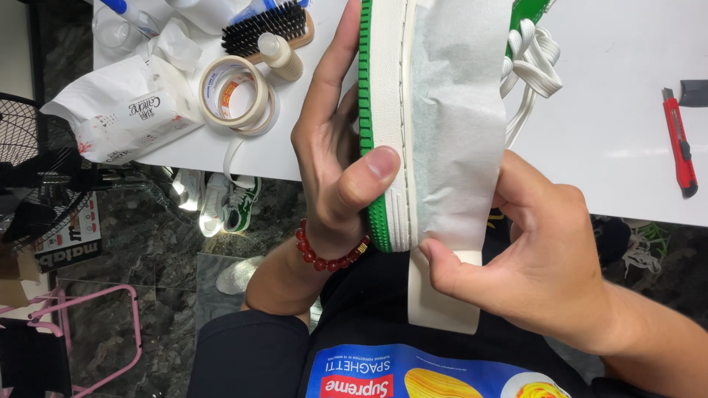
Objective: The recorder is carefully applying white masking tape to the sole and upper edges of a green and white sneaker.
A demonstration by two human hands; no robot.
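A sneaker (387,110) with a green outsole and white midsole is held on its side over the table edge. My left hand (332,162) grips it from the left, thumb on the green sole near the heel. Its upper is covered by wide pale masking tape (457,110). My right hand (538,258) presses the tape at the heel, thumb on the strip that hangs loose below the shoe. White laces (531,63) trail out on the right.
On the white table (612,140) lie tape rolls (236,94), a black brush (267,28), a small bottle (282,57), a pack of wipes (122,110) and a red utility knife (680,144). More sneakers (221,203) sit on the floor, by a fan (29,147) and a pink frame (96,332).
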